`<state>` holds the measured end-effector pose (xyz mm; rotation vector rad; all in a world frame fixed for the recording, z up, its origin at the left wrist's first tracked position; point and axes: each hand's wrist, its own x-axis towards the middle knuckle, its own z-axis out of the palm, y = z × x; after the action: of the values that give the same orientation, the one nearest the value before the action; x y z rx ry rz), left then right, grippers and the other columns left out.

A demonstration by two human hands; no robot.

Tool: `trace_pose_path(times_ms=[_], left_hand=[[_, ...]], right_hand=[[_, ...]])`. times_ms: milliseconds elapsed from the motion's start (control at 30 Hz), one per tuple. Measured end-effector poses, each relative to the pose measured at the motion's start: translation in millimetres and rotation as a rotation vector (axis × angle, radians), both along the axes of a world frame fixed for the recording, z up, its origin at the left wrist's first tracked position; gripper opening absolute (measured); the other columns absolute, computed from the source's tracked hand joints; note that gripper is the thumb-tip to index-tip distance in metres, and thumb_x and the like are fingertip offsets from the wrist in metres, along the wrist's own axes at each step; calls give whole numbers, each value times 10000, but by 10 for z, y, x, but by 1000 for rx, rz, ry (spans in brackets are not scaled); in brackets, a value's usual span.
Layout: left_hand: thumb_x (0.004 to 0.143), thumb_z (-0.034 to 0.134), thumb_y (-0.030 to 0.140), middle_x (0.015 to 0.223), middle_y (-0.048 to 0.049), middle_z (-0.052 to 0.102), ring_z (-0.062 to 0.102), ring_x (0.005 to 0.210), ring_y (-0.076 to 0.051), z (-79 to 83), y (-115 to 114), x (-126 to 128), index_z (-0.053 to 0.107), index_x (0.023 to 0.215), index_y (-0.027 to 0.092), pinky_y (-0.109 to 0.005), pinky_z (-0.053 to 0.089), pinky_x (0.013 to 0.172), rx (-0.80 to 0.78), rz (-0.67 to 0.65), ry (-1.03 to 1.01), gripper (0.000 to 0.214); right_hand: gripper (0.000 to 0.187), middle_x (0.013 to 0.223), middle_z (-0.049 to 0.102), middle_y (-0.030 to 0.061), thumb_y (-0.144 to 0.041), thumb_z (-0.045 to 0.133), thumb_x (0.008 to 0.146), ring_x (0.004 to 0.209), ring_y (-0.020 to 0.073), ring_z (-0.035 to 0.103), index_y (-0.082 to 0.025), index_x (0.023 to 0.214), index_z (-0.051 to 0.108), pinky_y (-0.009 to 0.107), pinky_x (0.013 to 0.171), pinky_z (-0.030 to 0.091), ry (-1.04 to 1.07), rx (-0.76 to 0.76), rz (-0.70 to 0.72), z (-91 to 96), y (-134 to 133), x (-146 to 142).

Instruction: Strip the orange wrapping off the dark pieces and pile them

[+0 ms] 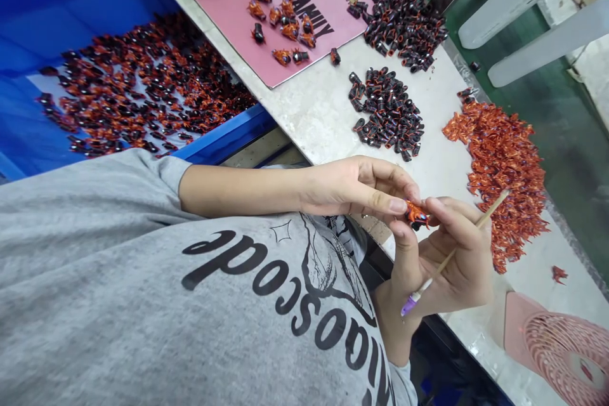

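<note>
**Q:** Stock on the bench?

**A:** Blue bin (223, 133) holds many orange-and-black pieces (143, 89); on the table (323, 101), a black pile (387, 113) and an orange pile (504, 184) lie loose.

**Q:** Hands?

**A:** Left hand (352, 190) pinches one small orange-and-black piece (417, 216) between thumb and forefinger, over the table's near edge. Right hand (457, 260) closes narrowly around a thin wooden stick (490, 210), fingertips (435, 204) against that piece.

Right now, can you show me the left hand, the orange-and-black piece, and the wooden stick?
Left hand (352, 187): head view, on the back of the hand.
Orange-and-black piece (417, 214): head view, on its middle.
Wooden stick (495, 205): head view, on its bare upper end.
</note>
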<state>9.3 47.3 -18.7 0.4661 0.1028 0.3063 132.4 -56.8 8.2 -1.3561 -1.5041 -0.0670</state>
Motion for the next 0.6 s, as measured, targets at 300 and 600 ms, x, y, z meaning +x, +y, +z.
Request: trace_pose_path(times_ms=[300, 600], left_hand=[[600, 953, 301, 773, 30, 699, 679, 724, -79, -45, -23, 15, 734, 844, 171, -194, 545, 711, -27, -112, -17, 353], [619, 943, 287, 745, 45, 650, 587, 663, -54, -82, -84, 12, 696, 803, 150, -199, 483, 712, -46, -92, -41, 338]], right_hand=[[251, 818, 583, -12, -196, 808, 804, 775, 112, 572, -195, 1038, 717, 261, 650, 510, -127, 18, 10, 20, 57, -9], [94, 734, 582, 6, -243, 697, 887, 674, 163, 568, -242, 981, 700, 335, 592, 509, -110, 134, 60, -13, 142, -147]])
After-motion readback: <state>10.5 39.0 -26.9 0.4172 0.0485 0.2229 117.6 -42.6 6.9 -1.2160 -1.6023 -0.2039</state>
